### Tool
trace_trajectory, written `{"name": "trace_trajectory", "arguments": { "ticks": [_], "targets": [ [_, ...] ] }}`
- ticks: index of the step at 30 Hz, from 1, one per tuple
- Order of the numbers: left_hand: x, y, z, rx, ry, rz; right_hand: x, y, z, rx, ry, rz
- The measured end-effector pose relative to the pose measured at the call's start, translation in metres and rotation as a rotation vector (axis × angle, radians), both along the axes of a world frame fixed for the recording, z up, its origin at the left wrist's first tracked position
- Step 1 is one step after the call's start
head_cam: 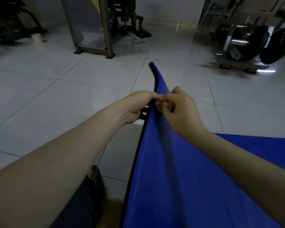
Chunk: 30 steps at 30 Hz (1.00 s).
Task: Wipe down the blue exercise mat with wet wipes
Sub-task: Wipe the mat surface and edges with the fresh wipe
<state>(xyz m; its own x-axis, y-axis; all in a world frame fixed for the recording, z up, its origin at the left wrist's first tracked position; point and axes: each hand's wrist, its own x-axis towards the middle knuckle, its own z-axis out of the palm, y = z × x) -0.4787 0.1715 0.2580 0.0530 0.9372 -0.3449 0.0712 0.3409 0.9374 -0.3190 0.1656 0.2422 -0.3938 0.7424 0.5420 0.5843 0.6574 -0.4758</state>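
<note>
Both left hand (138,106) and right hand (181,112) were clamped, touching, on the raised blue mat (179,178); wiping was judged unstarted.

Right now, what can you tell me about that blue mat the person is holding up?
The blue mat is a thin, flexible sheet, bright blue on one face and black along its edge and back. Its held part is lifted above the tiled floor, raised edge uppermost, its far tip curling left. The left hand grips it from the black side; the right hand pinches the raised edge from the blue side. Its near part runs out of frame.
</note>
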Motion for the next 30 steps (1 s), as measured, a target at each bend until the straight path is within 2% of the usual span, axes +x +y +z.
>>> {"name": "trace_trajectory", "arguments": {
  "ticks": [3,5,8,12,14,17,19,21,25,27,30],
  "targets": [
    [0.000,0.000,-0.003,-0.082,-0.007,-0.105,0.001,-0.001,-0.003,-0.045,-0.020,-0.025],
    [0.000,-0.001,-0.004,-0.067,0.026,-0.066,-0.003,-0.016,-0.005,-0.072,-0.012,0.042],
    [-0.001,-0.001,-0.003,-0.013,0.037,0.046,-0.012,-0.050,-0.005,-0.105,-0.021,0.235],
    [-0.005,0.001,-0.001,0.029,0.050,0.127,-0.020,-0.082,-0.006,-0.086,-0.125,0.543],
    [-0.003,0.000,-0.002,0.025,0.022,0.145,-0.019,-0.061,-0.006,-0.017,-0.128,0.468],
    [-0.002,0.001,-0.002,0.046,0.014,0.141,-0.011,-0.016,-0.004,0.021,-0.026,0.158],
    [-0.002,0.001,-0.001,0.071,0.002,0.100,-0.010,-0.003,-0.003,0.002,-0.007,0.046],
    [-0.005,0.003,0.002,0.098,0.001,0.095,-0.015,-0.007,-0.004,0.003,0.020,0.045],
    [-0.015,0.020,0.015,0.215,0.052,0.247,-0.030,-0.029,-0.002,0.045,0.090,0.142],
    [-0.017,0.024,0.024,0.267,-0.038,0.245,-0.030,-0.035,0.005,0.081,0.116,0.199],
    [-0.015,0.018,0.029,0.209,-0.278,0.085,-0.019,-0.021,0.011,0.110,0.095,0.181]
  ]
}}
